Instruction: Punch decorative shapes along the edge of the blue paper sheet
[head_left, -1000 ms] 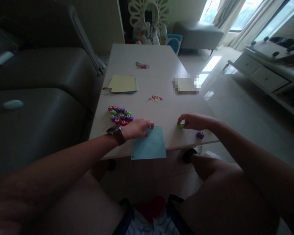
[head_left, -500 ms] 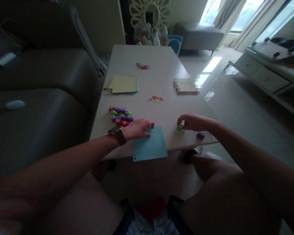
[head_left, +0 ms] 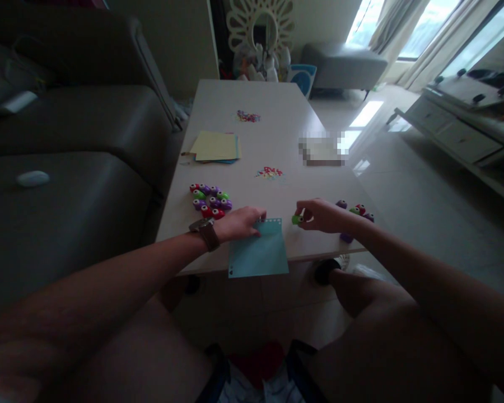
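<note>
A light blue sheet of paper (head_left: 260, 254) lies at the table's near edge and overhangs it. Small cut-outs run along its top edge, and a dark mark shows in its bottom left corner. My left hand (head_left: 242, 221), with a watch on the wrist, rests over the sheet's upper left part, thumb and fingers apart. Between the fingertips of my right hand (head_left: 317, 214) is a small green craft punch (head_left: 296, 220), just right of the paper and apart from it. Purple, green and red punches (head_left: 355, 210) lie beside my right forearm, partly covered by it.
More coloured punches (head_left: 210, 202) are grouped at the left. Behind them lies a stack of coloured paper (head_left: 216, 146). Small paper bits form two piles, one mid-table (head_left: 270, 172) and one farther back (head_left: 247, 116). A blurred-out item (head_left: 322, 151) lies at the right edge.
My right hand has moved left toward the paper with the green punch. Several punches once covered by my right arm now show. The camera view has shifted slightly.
</note>
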Demonstrator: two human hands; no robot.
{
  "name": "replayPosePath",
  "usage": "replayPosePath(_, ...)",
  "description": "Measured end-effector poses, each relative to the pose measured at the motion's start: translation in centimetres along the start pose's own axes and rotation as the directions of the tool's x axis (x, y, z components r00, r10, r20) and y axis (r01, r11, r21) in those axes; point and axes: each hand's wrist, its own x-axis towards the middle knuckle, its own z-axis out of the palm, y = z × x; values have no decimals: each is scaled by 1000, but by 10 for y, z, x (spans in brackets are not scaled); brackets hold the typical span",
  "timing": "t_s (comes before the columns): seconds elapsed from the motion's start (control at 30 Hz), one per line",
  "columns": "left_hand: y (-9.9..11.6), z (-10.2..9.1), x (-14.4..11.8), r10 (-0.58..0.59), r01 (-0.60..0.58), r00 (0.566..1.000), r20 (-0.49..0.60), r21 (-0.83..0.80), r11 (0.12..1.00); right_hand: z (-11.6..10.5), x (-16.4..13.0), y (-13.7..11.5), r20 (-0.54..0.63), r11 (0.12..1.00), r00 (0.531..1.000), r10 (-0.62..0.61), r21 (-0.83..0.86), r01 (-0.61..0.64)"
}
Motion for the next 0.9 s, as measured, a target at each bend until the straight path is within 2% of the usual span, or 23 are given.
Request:
replayPosePath(0.3, 7, -2, 0, -40, 42, 998, 49, -51, 998, 22, 9, -10, -33, 994, 999, -17, 107, 21)
replayPosePath(0.9, 9, -1, 1, -55, 58, 997, 47, -49, 997, 24, 12, -15, -40, 993, 999, 8, 121, -3)
